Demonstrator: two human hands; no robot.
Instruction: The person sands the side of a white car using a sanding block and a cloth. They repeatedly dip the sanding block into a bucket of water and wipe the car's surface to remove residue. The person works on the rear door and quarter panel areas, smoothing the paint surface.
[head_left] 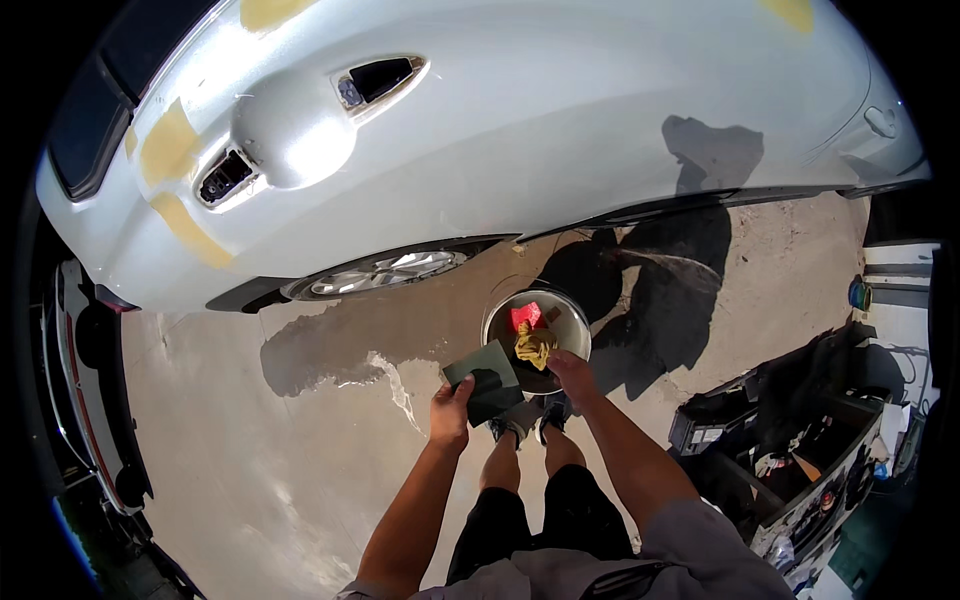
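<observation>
My left hand (450,410) grips a dark green, flat sheet that looks like sandpaper (484,378), thumb on top, beside the bucket. Over the bucket, my right hand (572,378) is closed at the edge of a crumpled yellow cloth (535,345). The round, pale bucket (586,340) stands on the ground just ahead of my feet. Inside it, a red piece (525,316) and a brownish piece lie beyond the cloth. My right fingertips are partly hidden by the hand itself.
A silver-white car body (480,130) with yellowish patches (170,145) and two open lamp cavities fills the far side, its wheel (390,272) low down. Wet concrete (330,345) lies left of the bucket. A cluttered dark cart (790,450) stands right; another vehicle (85,380) is far left.
</observation>
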